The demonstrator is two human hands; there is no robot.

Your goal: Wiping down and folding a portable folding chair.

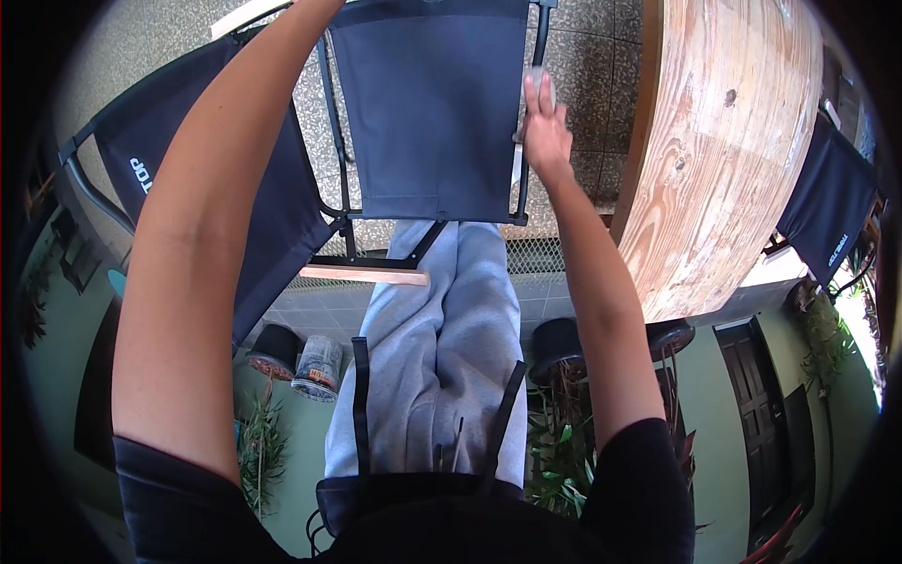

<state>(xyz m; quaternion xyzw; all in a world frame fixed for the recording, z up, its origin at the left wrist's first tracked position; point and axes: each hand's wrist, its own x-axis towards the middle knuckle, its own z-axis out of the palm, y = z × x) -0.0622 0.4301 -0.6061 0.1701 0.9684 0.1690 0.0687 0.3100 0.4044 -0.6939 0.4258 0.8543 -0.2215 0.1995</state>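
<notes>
My right hand [547,134] is at the right side of a dark blue fabric folding chair [430,106]. Its fingers lie over a small pale greyish thing [540,81], perhaps a cloth or sponge, against the chair's black metal tube [541,42]. My left arm reaches up past the top edge, and my left hand is out of view. The chair's fabric panel hangs between dark tubes directly before my legs.
A second dark folding chair [275,197] stands at left, with a wooden armrest [365,274] near my legs. At right is a wooden table [719,162], with another chair [828,197] beyond. Potted plants and a stained bucket [318,368] are near the green wall.
</notes>
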